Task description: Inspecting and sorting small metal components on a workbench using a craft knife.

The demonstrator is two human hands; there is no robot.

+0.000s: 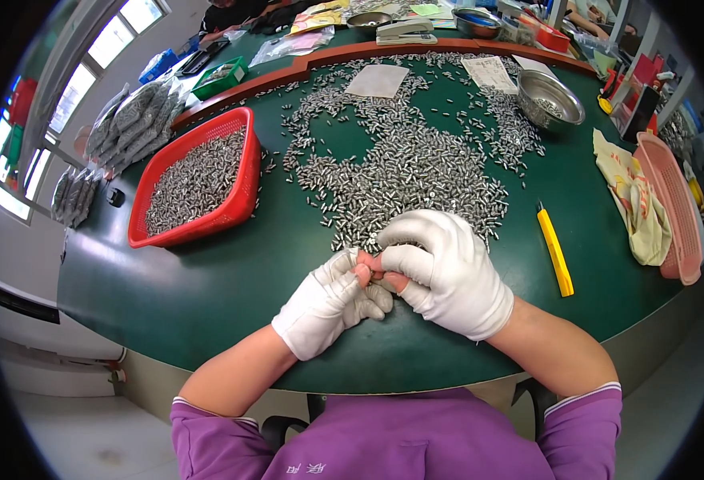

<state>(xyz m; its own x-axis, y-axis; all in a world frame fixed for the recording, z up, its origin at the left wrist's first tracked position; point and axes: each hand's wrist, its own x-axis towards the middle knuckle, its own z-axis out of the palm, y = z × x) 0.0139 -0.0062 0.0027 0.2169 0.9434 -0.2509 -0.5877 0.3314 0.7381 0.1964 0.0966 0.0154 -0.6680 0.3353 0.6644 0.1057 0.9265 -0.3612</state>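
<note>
Both my hands sit low centre of the frame, in white gloves with the fingertips cut away. My left hand [330, 300] is curled, bare thumb and forefinger pinched together against the fingertips of my right hand [445, 272], which is closed into a loose fist over them. Something small seems to be nipped between the fingertips, but it is hidden; I cannot tell what it is.

Just above my knuckles, filling the middle of the frame, lies the spread of small metal pins [404, 164], loose on the green table [208, 280]; its near edge almost touches my right glove.

Left of centre: red plastic basket [200, 180], heaped with the same grey pins. Beyond it, upper left, clear bags [132, 120] of more pins.

Right of my right hand, apart from it: yellow utility knife [554, 252], lying lengthwise. Further right, a yellowish cloth [636, 200] and a pink basket [676, 208] at the table's edge.

Upper right: steel bowl [550, 99]. Top centre: two paper slips [378, 80] among the pins.
</note>
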